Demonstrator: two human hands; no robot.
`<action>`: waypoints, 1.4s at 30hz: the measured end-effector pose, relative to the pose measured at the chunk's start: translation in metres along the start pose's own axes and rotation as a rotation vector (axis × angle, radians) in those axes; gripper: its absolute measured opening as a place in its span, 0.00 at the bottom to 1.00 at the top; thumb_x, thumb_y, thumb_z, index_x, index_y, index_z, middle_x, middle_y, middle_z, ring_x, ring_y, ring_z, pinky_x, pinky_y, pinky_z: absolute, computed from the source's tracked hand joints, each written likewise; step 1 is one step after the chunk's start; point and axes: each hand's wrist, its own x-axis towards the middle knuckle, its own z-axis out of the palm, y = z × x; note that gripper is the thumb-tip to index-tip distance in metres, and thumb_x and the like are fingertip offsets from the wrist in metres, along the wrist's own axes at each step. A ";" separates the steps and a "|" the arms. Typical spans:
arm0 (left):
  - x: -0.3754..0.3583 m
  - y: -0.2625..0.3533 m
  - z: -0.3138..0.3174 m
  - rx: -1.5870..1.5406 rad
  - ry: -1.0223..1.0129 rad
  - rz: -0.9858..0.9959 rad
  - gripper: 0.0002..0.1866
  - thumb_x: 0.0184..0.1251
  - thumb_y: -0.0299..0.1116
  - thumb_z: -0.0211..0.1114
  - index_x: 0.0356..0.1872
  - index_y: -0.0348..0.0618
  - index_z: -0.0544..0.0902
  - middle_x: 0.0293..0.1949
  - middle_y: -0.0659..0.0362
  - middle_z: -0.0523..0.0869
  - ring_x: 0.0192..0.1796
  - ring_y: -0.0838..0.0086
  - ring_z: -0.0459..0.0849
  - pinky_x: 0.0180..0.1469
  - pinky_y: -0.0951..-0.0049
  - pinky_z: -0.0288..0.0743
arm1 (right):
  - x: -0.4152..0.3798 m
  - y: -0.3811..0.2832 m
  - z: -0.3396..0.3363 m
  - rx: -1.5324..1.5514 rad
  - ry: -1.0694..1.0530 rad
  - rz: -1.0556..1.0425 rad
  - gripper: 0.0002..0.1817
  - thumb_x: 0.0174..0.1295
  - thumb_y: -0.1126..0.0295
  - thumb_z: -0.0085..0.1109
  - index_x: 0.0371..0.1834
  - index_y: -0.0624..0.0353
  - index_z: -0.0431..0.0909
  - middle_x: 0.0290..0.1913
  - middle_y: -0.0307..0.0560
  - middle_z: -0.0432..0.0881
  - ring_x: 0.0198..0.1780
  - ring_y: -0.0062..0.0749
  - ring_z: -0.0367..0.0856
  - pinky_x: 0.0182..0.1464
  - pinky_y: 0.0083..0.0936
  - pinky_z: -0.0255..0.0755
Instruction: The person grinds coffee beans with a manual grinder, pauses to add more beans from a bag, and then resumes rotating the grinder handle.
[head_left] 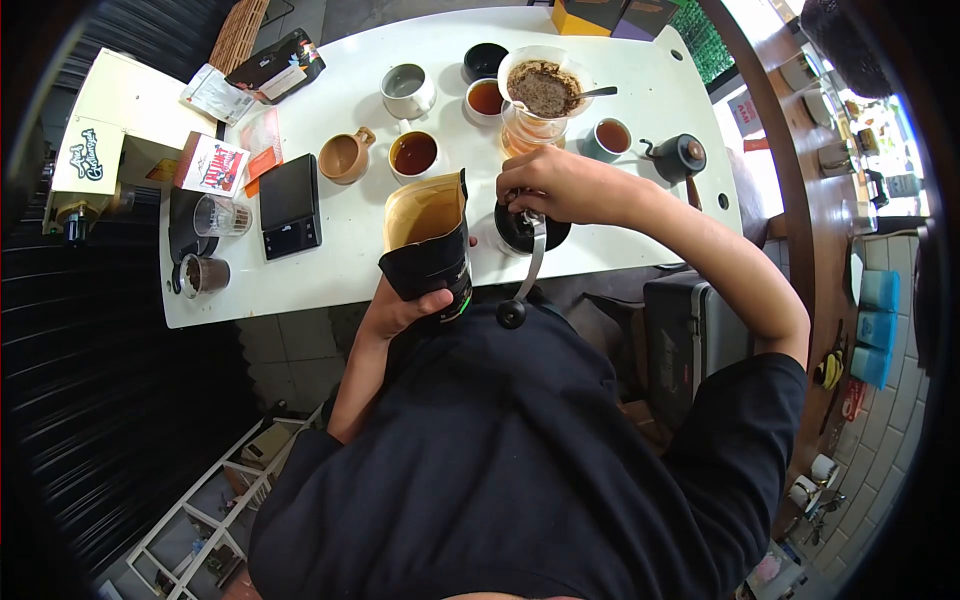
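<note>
**Hands at the bag and the grinder: head view**

Left hand point(408, 308) is clenched around the lower part of an open black coffee bag with a gold-coloured lining point(428, 245), held upright at the near table edge; what is inside the bag cannot be seen. Right hand point(555, 185) is closed over the top of a black hand grinder with a steel crank arm and black knob point(527, 245), which stands just beside the bag on the white table point(330, 265).

Containers, head view:
- Glass dripper with paper filter point(543, 88) on a glass server, holding wet brown grounds; a spoon handle rests on its rim.
- White cup point(414, 154) and a second white cup point(485, 98), both holding dark amber liquid; a grey-green cup point(611, 136) holds the same.
- Grey mug point(406, 88), contents pale and unclear.
- Tan ceramic cup with handle point(345, 157), nothing visible inside.
- Black bowl point(485, 59), contents not discernible.
- Clear glass tumbler point(221, 215) lying on its side; a small glass jar point(203, 275) with dark matter inside.
- Black gooseneck kettle point(680, 155), lidded.

Black digital scale point(289, 205) lies left of the bag.

Writing: a red-and-white printed packet point(213, 165) and a cream box with black script lettering point(88, 155) carry text too small to read.
</note>
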 end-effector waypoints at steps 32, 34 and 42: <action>0.001 -0.017 -0.020 0.099 0.022 -0.008 0.49 0.51 0.40 0.85 0.74 0.38 0.67 0.65 0.54 0.80 0.67 0.68 0.78 0.70 0.65 0.72 | 0.004 -0.013 -0.019 0.036 -0.174 0.095 0.15 0.63 0.80 0.50 0.52 0.61 0.77 0.41 0.52 0.85 0.47 0.50 0.87 0.50 0.43 0.77; 0.001 -0.020 -0.023 0.099 0.001 -0.014 0.55 0.48 0.40 0.87 0.76 0.39 0.63 0.66 0.54 0.77 0.69 0.66 0.77 0.71 0.64 0.71 | 0.003 -0.013 -0.021 0.052 -0.184 0.112 0.15 0.63 0.80 0.49 0.52 0.61 0.77 0.39 0.52 0.86 0.46 0.51 0.87 0.49 0.43 0.77; -0.001 -0.004 -0.003 0.387 0.111 0.300 0.52 0.44 0.36 0.89 0.71 0.40 0.67 0.63 0.53 0.79 0.65 0.67 0.80 0.68 0.64 0.75 | -0.015 -0.086 -0.060 0.073 0.291 -0.051 0.04 0.69 0.76 0.59 0.43 0.62 0.81 0.35 0.51 0.86 0.36 0.44 0.87 0.40 0.34 0.78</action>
